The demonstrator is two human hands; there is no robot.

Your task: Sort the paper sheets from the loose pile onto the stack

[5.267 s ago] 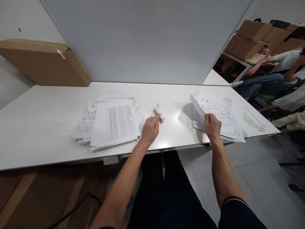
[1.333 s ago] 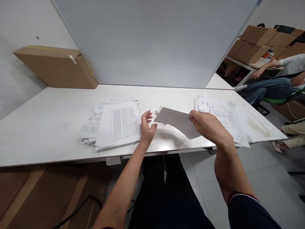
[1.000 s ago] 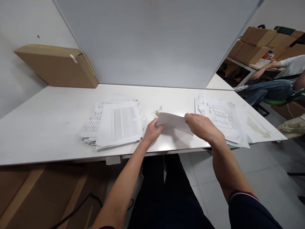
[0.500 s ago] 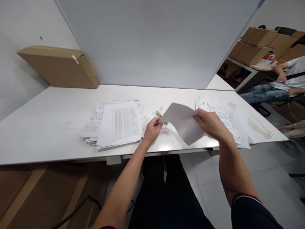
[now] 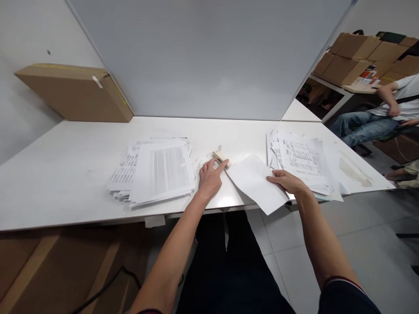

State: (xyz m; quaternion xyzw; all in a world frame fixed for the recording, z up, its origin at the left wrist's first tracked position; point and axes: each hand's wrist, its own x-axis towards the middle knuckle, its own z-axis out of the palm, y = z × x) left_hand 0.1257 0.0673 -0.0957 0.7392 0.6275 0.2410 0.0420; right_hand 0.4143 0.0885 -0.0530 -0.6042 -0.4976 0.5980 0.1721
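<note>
My left hand (image 5: 209, 178) rests on the white table (image 5: 65, 174) with its index finger stretched out onto a small beige stapler (image 5: 221, 157); the other fingers are curled. My right hand (image 5: 287, 182) lies on the right edge of a blank white sheet (image 5: 257, 183), fingers pressed on it. The sheet lies flat with its top corner at the stapler and its lower corner past the table's front edge. A printed paper stack (image 5: 160, 170) lies left of my left hand. Another printed stack (image 5: 303, 159) lies right of my right hand.
A grey partition (image 5: 203, 56) stands behind the table. A flat cardboard box (image 5: 72, 91) leans at the back left. At the right a seated person (image 5: 376, 117) is beside stacked cardboard boxes (image 5: 360, 56). Small paper scraps (image 5: 199, 159) lie near the stapler.
The sheet, held up in both hands half a second ago, now lies flat on the table. My left hand has let go of it and put a finger on the stapler.
</note>
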